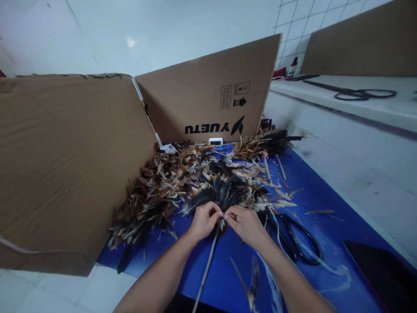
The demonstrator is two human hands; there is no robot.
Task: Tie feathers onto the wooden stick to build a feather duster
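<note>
A fan of dark feathers (224, 192) spreads from the end of a thin stick (206, 271), like a feather duster. My left hand (206, 218) is closed, thumb and fingertips pinching where the feathers meet the stick. From the other side my right hand (243, 221) pinches the same spot, its fingertips almost touching the left ones. Something small and pale shows between the fingertips; whether it is string or quill ends I cannot tell. The stick runs down toward me between my forearms.
Piled brown and black feathers (169, 174) cover the back of the blue table (325, 195). Black-handled scissors (302, 239) and clear plastic strands (273, 278) lie at the right. Cardboard panels (208, 87) stand behind and left. A dark flat object (384, 274) lies at the right edge.
</note>
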